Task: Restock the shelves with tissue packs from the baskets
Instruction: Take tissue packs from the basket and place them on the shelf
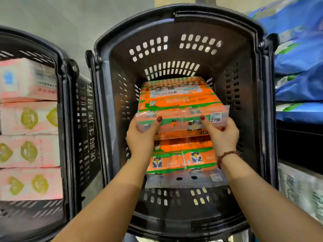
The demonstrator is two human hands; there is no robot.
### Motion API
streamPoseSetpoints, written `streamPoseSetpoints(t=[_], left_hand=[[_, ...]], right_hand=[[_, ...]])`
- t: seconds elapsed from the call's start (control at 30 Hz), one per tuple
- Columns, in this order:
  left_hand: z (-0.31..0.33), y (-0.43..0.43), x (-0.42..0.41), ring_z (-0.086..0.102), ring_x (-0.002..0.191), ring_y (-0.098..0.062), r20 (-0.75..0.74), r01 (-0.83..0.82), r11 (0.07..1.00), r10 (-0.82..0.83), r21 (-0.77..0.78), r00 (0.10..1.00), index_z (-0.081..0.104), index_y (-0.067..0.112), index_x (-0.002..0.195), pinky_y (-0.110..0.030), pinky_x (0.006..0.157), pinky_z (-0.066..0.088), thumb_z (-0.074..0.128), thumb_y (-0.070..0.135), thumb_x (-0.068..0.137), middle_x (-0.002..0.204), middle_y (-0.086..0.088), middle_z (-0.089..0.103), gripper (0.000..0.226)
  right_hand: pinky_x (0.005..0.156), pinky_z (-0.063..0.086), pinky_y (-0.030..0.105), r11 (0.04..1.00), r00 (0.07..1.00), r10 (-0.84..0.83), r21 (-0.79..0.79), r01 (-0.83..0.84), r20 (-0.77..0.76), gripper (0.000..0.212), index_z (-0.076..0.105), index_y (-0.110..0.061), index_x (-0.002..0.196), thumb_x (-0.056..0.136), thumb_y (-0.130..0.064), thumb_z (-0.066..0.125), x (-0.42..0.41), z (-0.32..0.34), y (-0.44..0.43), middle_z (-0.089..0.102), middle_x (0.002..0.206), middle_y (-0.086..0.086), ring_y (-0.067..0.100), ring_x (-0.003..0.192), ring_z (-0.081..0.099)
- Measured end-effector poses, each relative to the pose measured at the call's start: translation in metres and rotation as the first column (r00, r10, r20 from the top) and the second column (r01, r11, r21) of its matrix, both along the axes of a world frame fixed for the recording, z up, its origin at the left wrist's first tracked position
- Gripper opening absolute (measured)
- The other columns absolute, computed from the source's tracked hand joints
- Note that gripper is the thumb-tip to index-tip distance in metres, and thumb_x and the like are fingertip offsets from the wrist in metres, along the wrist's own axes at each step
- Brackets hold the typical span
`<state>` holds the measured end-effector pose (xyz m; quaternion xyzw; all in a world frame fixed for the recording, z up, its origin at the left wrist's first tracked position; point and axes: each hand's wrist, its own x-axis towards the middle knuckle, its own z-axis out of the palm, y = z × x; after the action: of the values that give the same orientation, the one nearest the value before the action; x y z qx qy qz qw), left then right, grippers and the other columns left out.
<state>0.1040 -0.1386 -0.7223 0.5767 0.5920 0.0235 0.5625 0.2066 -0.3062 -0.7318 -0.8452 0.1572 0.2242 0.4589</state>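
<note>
Holding an orange tissue pack by its near end with both hands, inside the black basket. Left hand curled round the near left corner, thumb on top; right hand pinching the near right corner, thumb pressed down just beside the white price sticker. Lying under the hands and the held pack, a second orange pack, its clear flap toward the wrists. Circling the right wrist, a string of dark red beads. Standing to the left of the left hand, a second black basket, filled with pink-and-white tissue packs set in a row. Stacked to the right of the right hand, beyond the basket wall, blue packs on a shelf; lower down, beside the right forearm, pale packs, too blurred to read.
</note>
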Motion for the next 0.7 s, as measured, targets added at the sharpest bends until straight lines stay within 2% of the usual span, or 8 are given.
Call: streamPoseSetpoints(t=[0.07,0.2,0.3,0.37,0.47,0.5,0.6,0.7], left_hand=[[0.011,0.002,0.003,0.067,0.089,-0.008,-0.037,-0.005,0.998,0.007,0.057,0.999,0.067,0.031,0.101,-0.042,0.085,0.055,0.076,0.048,0.070,0.093,0.011,0.071,0.036],[0.051,0.006,0.003,0.068,0.085,-0.008,-0.069,-0.016,0.997,0.021,0.079,0.997,0.069,0.035,0.091,-0.042,0.084,0.055,0.072,0.064,0.063,0.086,0.013,0.072,0.041],[0.097,0.010,0.000,0.067,0.085,-0.011,-0.070,0.033,0.991,-0.024,0.130,0.997,0.071,0.029,0.094,-0.036,0.083,0.054,0.068,0.067,0.067,0.086,0.011,0.072,0.047],[0.130,0.012,-0.007,0.067,0.085,-0.014,-0.079,0.072,0.986,-0.061,0.151,0.995,0.072,0.026,0.095,-0.028,0.073,0.050,0.065,0.069,0.067,0.085,0.007,0.072,0.052],[0.184,0.017,-0.020,0.068,0.086,-0.018,-0.068,0.114,0.975,-0.103,0.192,0.992,0.072,0.021,0.095,-0.032,0.073,0.051,0.060,0.080,0.060,0.087,0.003,0.073,0.069],[0.202,0.018,-0.026,0.068,0.087,-0.019,-0.066,0.142,0.969,-0.131,0.202,0.989,0.073,0.021,0.094,-0.034,0.076,0.052,0.059,0.081,0.059,0.088,0.003,0.073,0.070],[0.258,0.021,-0.043,0.067,0.076,-0.015,0.020,0.177,0.970,-0.183,0.169,0.983,0.073,0.031,0.075,-0.037,0.074,0.051,0.068,0.068,0.065,0.071,0.009,0.071,0.038],[0.318,0.023,-0.066,0.068,0.075,-0.014,0.111,0.259,0.940,-0.288,0.220,0.951,0.074,0.034,0.082,-0.034,0.071,0.050,0.068,0.066,0.066,0.068,0.009,0.071,0.036]], right_hand=[[0.062,0.044,0.006,1.000,0.999,-0.009,-0.008,0.010,0.034,0.035,0.064,-0.017,0.097,0.073,-0.035,0.080,0.006,0.016,0.004,0.062,0.084,-0.016,-0.006,0.076,0.057],[0.066,0.044,0.021,0.997,0.997,-0.049,-0.049,0.052,0.058,0.027,0.062,-0.027,0.079,0.068,-0.044,0.081,0.007,0.061,0.008,0.062,0.076,-0.015,-0.001,0.073,0.057],[0.068,0.049,0.030,0.990,0.989,-0.109,-0.074,0.117,0.097,0.035,0.059,-0.025,0.065,0.063,-0.053,0.080,-0.001,0.104,0.006,0.063,0.070,-0.009,0.009,0.071,0.059],[0.069,0.052,0.036,0.984,0.983,-0.147,-0.083,0.157,0.111,0.044,0.059,-0.019,0.063,0.058,-0.059,0.079,-0.010,0.138,0.003,0.063,0.067,-0.004,0.013,0.067,0.058],[0.073,0.055,0.042,0.971,0.969,-0.213,-0.080,0.224,0.128,0.059,0.064,-0.016,0.067,0.049,-0.071,0.073,-0.030,0.190,-0.002,0.068,0.073,-0.001,0.017,0.073,0.063],[0.072,0.055,0.042,0.966,0.963,-0.237,-0.068,0.247,0.131,0.061,0.065,-0.015,0.068,0.049,-0.072,0.073,-0.040,0.208,-0.003,0.069,0.074,-0.002,0.018,0.074,0.064],[0.057,0.043,0.032,0.941,0.925,-0.330,-0.015,0.339,0.188,0.059,0.059,-0.007,0.063,0.058,-0.062,0.078,-0.068,0.266,-0.007,0.059,0.062,-0.001,0.017,0.059,0.053],[0.048,0.032,0.027,0.909,0.878,-0.406,0.016,0.416,0.251,0.049,0.056,-0.008,0.060,0.066,-0.051,0.079,-0.105,0.334,-0.012,0.050,0.055,-0.001,0.013,0.051,0.043]])
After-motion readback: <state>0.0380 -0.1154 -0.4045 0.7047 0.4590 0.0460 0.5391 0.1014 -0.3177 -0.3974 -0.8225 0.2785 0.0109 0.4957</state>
